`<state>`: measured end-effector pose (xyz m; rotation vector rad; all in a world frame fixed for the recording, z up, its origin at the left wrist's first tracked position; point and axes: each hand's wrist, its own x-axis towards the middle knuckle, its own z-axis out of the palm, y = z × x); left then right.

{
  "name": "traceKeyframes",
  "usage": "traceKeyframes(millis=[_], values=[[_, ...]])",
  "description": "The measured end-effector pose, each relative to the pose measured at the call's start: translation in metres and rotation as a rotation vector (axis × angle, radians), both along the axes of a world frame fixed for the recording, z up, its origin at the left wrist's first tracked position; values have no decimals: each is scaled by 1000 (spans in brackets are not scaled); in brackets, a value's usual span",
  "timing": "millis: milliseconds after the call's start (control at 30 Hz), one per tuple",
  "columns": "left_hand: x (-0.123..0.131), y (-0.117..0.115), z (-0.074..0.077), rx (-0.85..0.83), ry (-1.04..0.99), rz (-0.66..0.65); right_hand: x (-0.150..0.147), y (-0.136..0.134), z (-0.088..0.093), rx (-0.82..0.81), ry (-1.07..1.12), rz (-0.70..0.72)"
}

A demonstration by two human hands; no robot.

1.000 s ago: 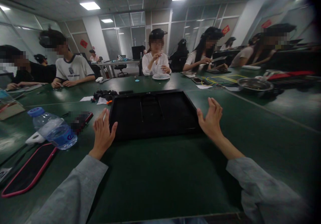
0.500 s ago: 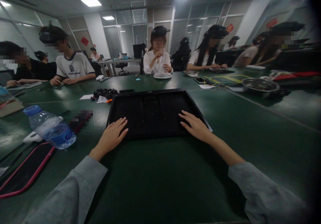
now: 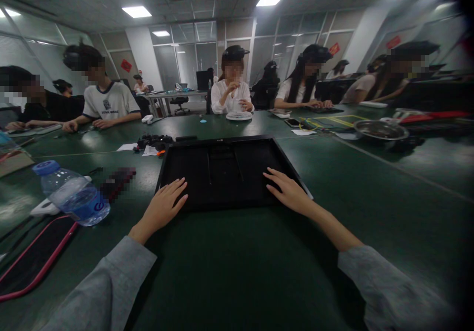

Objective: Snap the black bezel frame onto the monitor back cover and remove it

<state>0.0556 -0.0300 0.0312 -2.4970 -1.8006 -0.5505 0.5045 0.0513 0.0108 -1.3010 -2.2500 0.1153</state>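
Observation:
A shallow black rectangular tray-like frame (image 3: 225, 200), with a raised rim and two thin rods inside, lies on the green table straight ahead. My left hand (image 3: 165, 205) rests at its near left corner, palm down with the fingers stretched out. Over the near right corner lies my right hand (image 3: 287, 190), its fingers spread and pointing inward. Neither hand grips anything. Whether the palms press on the rim is hard to make out.
To the left are a water bottle (image 3: 74, 195) and a pink-edged phone-like object (image 3: 37, 259). Black cables (image 3: 153, 142) and papers lie beyond the frame. At the right stands a metal bowl (image 3: 381, 130). Across the table sits a person (image 3: 232, 94) by a white fan (image 3: 239, 116), with several others around.
The whole view has shifted slightly, with the scene sitting a little lower in the picture. Both hands stay in the same place on the frame.

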Motion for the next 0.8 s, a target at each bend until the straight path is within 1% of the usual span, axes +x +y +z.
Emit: traceKeyframes(millis=[67, 133, 167, 233, 300, 333, 400, 433, 500, 567, 600, 633, 700, 800], values=[[2, -2, 2, 31, -12, -2, -1, -1, 0, 3, 4, 0], [2, -5, 4, 103, -51, 44, -3, -2, 2, 9, 12, -9], [1, -5, 5, 160, -87, 100, -3, -2, 3, 17, 24, -21], [-5, -4, 6, 290, -176, 252, 0, -1, 7, 70, 65, -82], [-16, 0, 4, 382, -260, 389, 10, 2, 11, 160, 120, -192], [-22, 3, 2, 390, -298, 431, 17, 4, 12, 205, 151, -264], [-35, 10, -4, 314, -416, 494, 33, 11, 11, 236, 225, -409], [-40, 14, -8, 239, -499, 517, 40, 15, 9, 198, 278, -469], [-48, 21, -14, 97, -650, 529, 51, 21, 6, 10, 425, -526], [-52, 24, -18, 55, -724, 515, 55, 24, 4, -246, 610, -478], [-52, 25, -19, 64, -736, 507, 55, 25, 4, -352, 695, -430], [-53, 25, -19, 80, -741, 505, 54, 24, 5, -424, 764, -379], [-52, 24, -18, 93, -762, 503, 49, 21, 9, -465, 839, -300], [-52, 23, -18, 81, -820, 482, 41, 14, 18, -409, 827, -228]])
